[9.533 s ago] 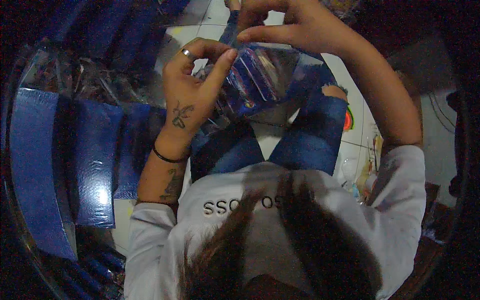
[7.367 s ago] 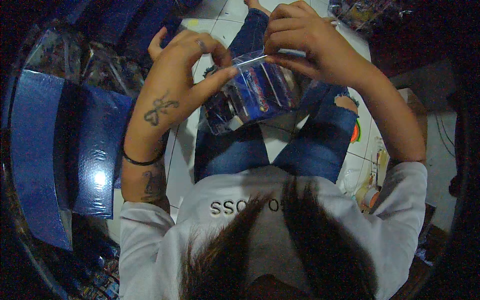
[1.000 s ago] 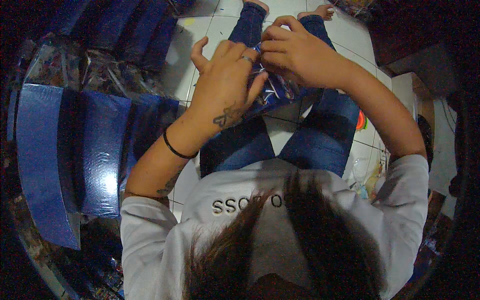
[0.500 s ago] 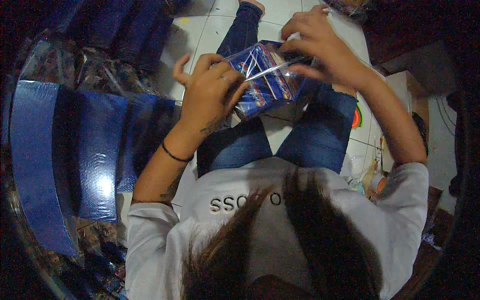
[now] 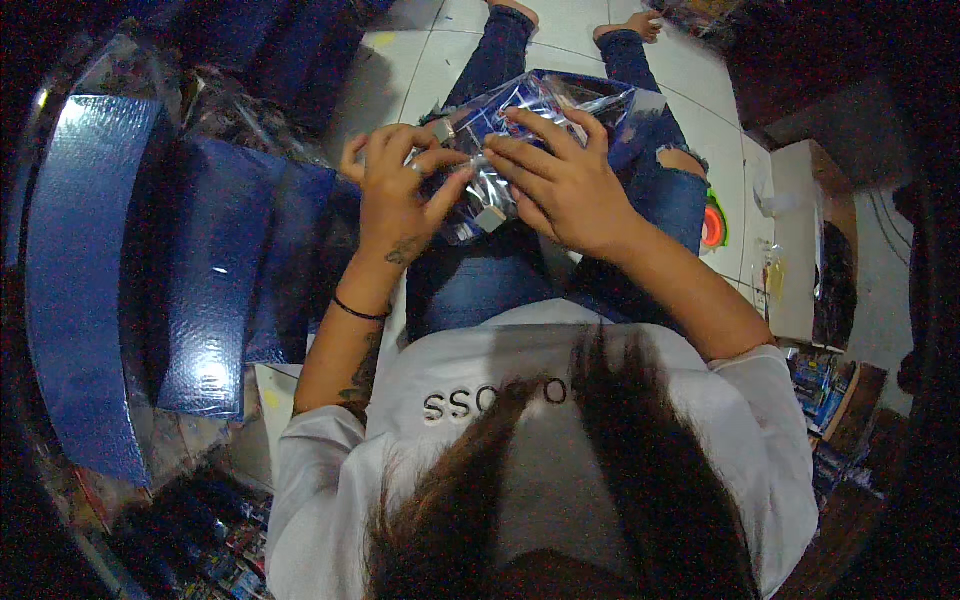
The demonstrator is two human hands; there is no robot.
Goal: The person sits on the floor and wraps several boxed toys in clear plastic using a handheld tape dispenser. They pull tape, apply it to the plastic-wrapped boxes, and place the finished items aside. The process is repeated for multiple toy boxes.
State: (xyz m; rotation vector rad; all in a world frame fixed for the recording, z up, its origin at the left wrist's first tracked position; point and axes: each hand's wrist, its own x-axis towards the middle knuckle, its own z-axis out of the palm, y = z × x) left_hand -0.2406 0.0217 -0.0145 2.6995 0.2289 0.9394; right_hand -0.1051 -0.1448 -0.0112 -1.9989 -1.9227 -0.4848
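Observation:
A blue printed package [image 5: 510,118] in a clear plastic wrap [image 5: 590,98] rests tilted across my thighs. At its left edge, my left hand [image 5: 400,190] pinches the clear film between thumb and forefinger, its other fingers curled up. My right hand [image 5: 580,185] lies over the package's near side. Its fingers are stretched out, with their tips pressing the film close to the left thumb. Shiny folds of film and a small pale square patch [image 5: 490,219] show between the hands. The right palm hides part of the package.
Large blue sheet-like packs in plastic [image 5: 85,270] [image 5: 205,290] stand to my left. A round orange and green object [image 5: 712,225] lies on the tiled floor beside my right knee. A pale box [image 5: 795,240] and small packaged goods [image 5: 820,385] are at the right.
My right hand has come down and left from the raised film onto the package. The film between my hands now lies lower, and the package has turned slightly.

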